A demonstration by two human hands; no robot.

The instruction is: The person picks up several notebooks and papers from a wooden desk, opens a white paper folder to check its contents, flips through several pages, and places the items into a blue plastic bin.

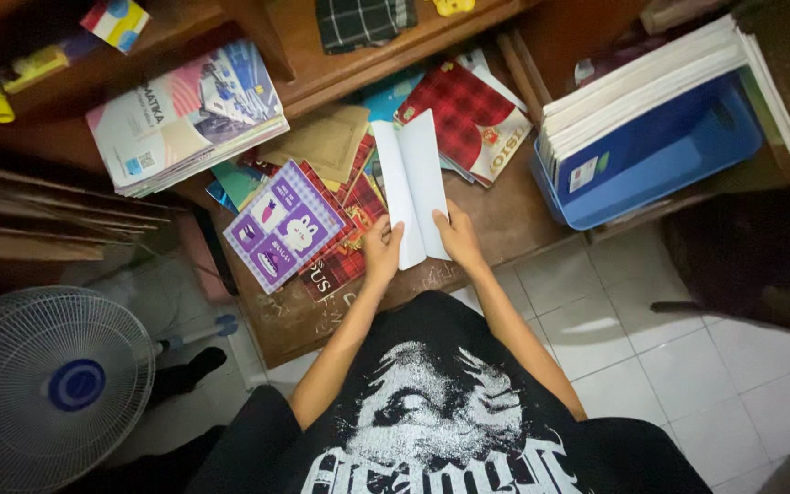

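I hold a thin white booklet (411, 183) open over a low wooden desk (505, 220). My left hand (381, 253) grips its near left edge, and my right hand (457, 236) grips its near right edge. The pages show blank white. Just left of the booklet lies a purple notebook with a rabbit picture (282, 225) on top of red plaid notebooks (349, 206). Another red plaid notebook (468, 114) lies beyond the booklet to the right.
A stack of textbooks (185, 114) sits at the upper left. A blue bin (660, 155) holds white books at the right. A standing fan (48, 384) is at the lower left. White floor tiles (669, 357) lie at the lower right.
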